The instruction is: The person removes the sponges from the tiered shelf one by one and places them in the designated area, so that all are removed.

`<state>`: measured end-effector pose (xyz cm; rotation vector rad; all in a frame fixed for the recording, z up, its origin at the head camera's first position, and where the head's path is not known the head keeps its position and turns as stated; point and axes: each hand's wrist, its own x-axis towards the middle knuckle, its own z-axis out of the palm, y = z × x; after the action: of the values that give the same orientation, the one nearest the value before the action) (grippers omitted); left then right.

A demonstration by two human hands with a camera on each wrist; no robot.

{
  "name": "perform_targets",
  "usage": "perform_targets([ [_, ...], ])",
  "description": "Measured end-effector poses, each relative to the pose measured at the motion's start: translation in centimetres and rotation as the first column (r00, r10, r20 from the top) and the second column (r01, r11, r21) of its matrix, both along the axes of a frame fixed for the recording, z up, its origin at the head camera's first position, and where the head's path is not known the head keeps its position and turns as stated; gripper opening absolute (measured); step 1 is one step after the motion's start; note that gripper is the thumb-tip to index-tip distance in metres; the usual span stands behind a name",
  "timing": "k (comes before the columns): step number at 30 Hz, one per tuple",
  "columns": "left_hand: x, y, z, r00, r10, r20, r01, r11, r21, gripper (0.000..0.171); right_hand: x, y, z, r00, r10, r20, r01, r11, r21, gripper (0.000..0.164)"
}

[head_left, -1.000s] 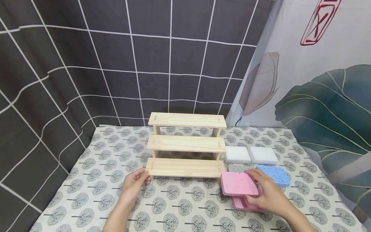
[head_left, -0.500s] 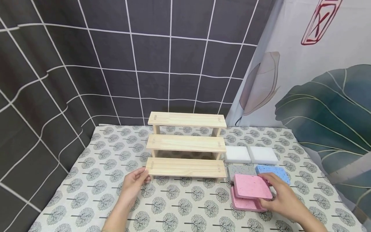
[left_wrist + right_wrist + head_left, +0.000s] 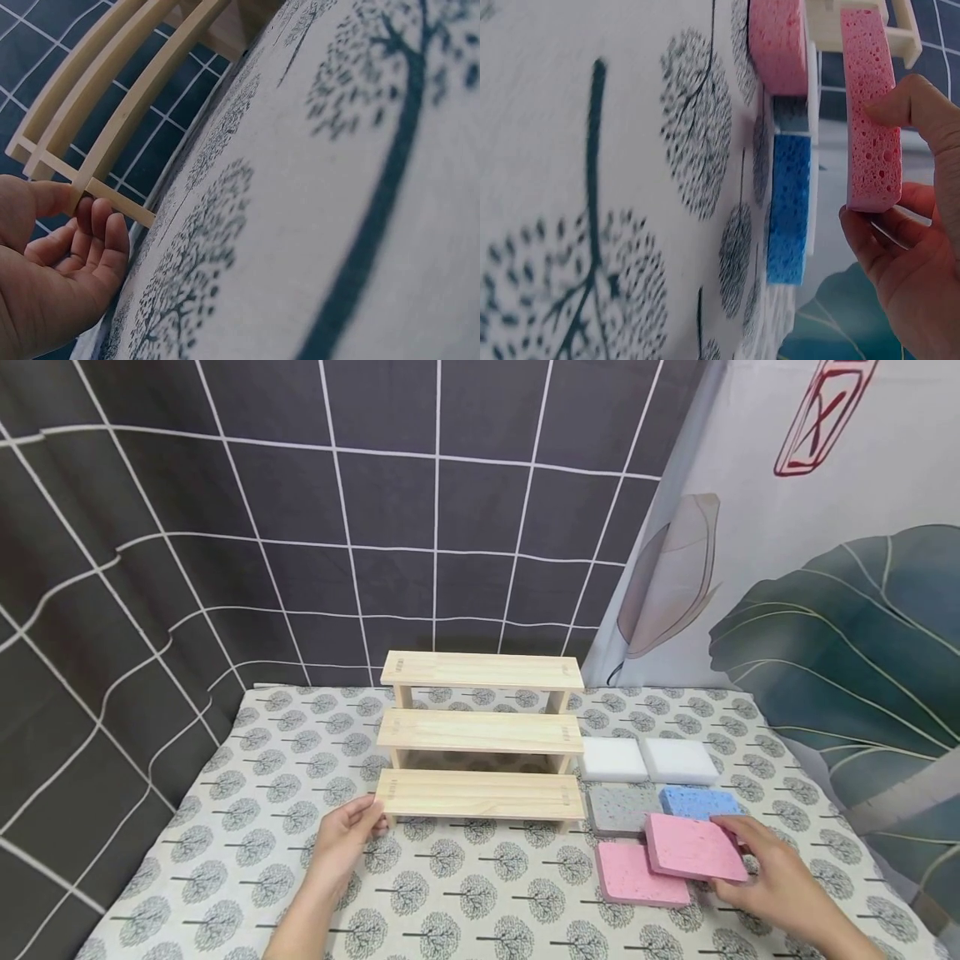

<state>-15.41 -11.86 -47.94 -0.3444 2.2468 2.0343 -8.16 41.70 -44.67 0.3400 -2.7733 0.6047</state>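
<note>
My right hand (image 3: 776,872) grips a pink sponge (image 3: 693,846) by its right end, raised above the cloth in the right wrist view (image 3: 874,127). In the head view it overlaps a second pink sponge (image 3: 637,877), which lies flat on the cloth. Behind that are a grey sponge (image 3: 622,810) and a blue sponge (image 3: 697,802). A pale three-step wooden rack (image 3: 480,793) stands in the middle. At its lowest step's left end, my left hand (image 3: 348,831) pinches the board, with the thumb on top and fingers below in the left wrist view (image 3: 71,255).
Two white sponges (image 3: 613,760) lie side by side right of the rack. A tree-patterned cloth (image 3: 300,777) covers the table. A dark gridded curtain (image 3: 390,510) hangs behind and at the left, a leaf-printed one (image 3: 840,635) at the right.
My right hand has carried the pink sponge to the right, off the one lying below it, uncovering the grey sponge and the lower pink one. My left hand has stayed at the rack.
</note>
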Motion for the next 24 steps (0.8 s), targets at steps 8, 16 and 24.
perform_targets([
  [8, 0.0, -0.1, 0.0, 1.000, -0.002, -0.008, 0.002, 1.000, 0.008, 0.041, 0.5, 2.1, -0.8, 0.998, -0.049, 0.037, 0.049, 0.999, -0.008, 0.081],
  [16, 0.0, -0.1, 0.0, 1.000, -0.004, -0.010, 0.004, 1.000, 0.030, 0.039, 0.9, 4.2, -1.6, 0.997, -0.068, 0.027, 0.068, 0.998, 0.003, 0.082],
  [24, 0.0, -0.1, -0.1, 1.000, -0.004, 0.006, 0.003, 1.000, 0.019, 0.040, 1.2, 5.3, -2.2, 0.992, -0.078, 0.104, 0.071, 0.996, 0.061, 0.080],
])
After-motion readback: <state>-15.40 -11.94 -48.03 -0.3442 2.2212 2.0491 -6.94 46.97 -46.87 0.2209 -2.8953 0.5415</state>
